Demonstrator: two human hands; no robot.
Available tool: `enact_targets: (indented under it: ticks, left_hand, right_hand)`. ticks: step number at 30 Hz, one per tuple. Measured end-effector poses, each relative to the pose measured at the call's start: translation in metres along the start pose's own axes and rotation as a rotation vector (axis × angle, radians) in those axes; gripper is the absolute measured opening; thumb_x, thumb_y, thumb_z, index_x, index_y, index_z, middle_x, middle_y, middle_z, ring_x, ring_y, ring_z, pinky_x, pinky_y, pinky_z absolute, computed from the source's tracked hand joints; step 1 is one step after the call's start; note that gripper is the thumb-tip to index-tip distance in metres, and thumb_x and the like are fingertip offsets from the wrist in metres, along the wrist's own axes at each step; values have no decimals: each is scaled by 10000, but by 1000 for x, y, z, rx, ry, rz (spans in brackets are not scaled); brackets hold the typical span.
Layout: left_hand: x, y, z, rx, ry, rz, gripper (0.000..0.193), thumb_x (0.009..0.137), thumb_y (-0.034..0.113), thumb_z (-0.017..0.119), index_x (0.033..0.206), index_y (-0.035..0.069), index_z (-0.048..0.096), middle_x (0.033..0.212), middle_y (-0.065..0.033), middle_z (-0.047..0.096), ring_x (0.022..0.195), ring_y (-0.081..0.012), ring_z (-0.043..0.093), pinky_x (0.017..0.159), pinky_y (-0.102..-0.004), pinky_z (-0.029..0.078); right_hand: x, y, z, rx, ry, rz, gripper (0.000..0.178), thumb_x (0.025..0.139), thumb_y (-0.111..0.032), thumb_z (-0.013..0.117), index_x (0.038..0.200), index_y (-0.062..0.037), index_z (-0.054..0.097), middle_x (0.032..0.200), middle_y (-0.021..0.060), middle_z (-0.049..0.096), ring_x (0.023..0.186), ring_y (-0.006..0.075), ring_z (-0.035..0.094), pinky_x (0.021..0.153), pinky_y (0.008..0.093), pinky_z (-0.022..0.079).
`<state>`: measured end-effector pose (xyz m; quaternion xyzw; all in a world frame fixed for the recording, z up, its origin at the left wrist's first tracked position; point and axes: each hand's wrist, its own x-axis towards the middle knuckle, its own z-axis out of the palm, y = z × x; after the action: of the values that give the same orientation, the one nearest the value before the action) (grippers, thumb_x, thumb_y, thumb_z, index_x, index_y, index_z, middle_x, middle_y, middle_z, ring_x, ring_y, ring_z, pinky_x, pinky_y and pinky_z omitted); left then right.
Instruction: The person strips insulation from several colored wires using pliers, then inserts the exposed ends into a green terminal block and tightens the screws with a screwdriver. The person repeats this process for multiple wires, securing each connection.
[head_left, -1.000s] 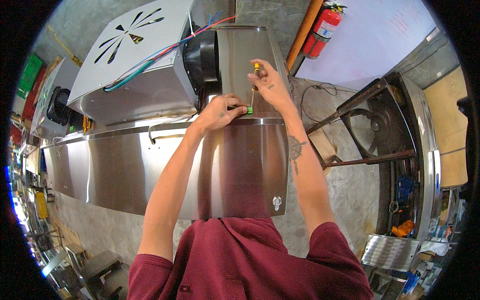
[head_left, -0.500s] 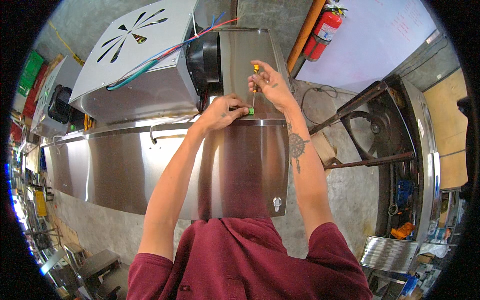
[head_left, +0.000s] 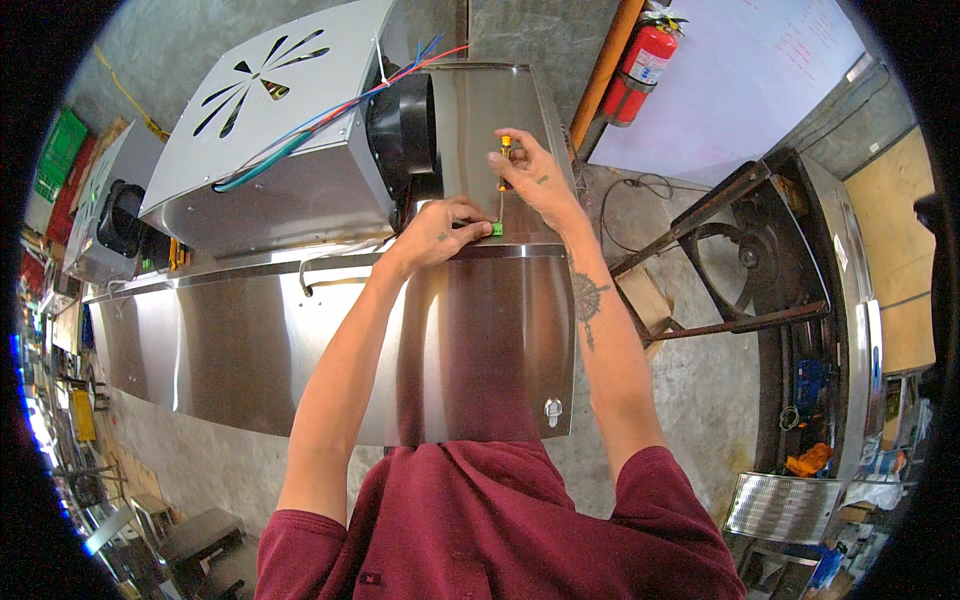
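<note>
My right hand (head_left: 535, 175) grips a small screwdriver (head_left: 505, 150) by its yellow and black handle. The shaft points down, and its tip meets a little green terminal block (head_left: 496, 229). With thumb and fingers closed on that block, my left hand (head_left: 447, 226) keeps it against the stainless steel surface (head_left: 480, 110). Just left of the hands sits a grey metal blower box (head_left: 270, 130) with a round black outlet (head_left: 405, 122). Red, blue and green wires (head_left: 330, 116) lie across the box, their loose ends reaching over the outlet.
The steel body's front panel (head_left: 230, 350) lies between me and the hands, with a latch (head_left: 553, 412) at its lower right. A fire extinguisher (head_left: 640, 70) stands at the back right. A dark metal frame (head_left: 740, 250) is to the right, beside a cardboard box (head_left: 645, 300).
The view has shifted slightly. My right fingers have changed their hold on the screwdriver handle, while my left hand stays on the terminal block.
</note>
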<state>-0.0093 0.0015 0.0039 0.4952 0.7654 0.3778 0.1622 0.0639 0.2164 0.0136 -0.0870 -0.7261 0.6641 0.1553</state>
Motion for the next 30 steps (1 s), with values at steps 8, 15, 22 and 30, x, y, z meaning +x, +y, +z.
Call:
enact_targets:
  ticks: [8,15,22,30]
  left_hand:
    - [0,-7,2,-31,-1,8,277,1037,262,773,1190,40,837,1193,-173,784,1108,-319,745,980,-411,562]
    - [2,-7,4,-10,0,19,267,1032,268,774,1188,64,848,1181,-155,789,1127,-302,735,1018,-408,561]
    - [1,-5,3,-29,-7,15,267,1025,268,780,1176,59,850,1178,-162,789,1137,-306,732,1025,-409,561]
    - [0,-8,2,-30,2,31,280,1025,262,779,1176,36,843,1174,-177,789,1122,-311,737,1025,-404,563]
  right_hand:
    - [0,-1,0,189,-102,-22,467,1086,-140,717,1529,-97,574,975,19,663,881,115,657,806,290,565]
    - [0,3,5,-293,33,-81,451,1109,-151,686,1539,-105,561,1056,61,694,919,130,666,815,301,590]
    - [-5,1,9,163,-13,9,466,1112,-174,690,1553,-126,548,1054,55,656,913,121,655,795,300,591]
    - [-4,7,5,-227,42,-88,449,1129,-129,630,1568,-110,537,1025,82,715,880,145,667,801,330,605]
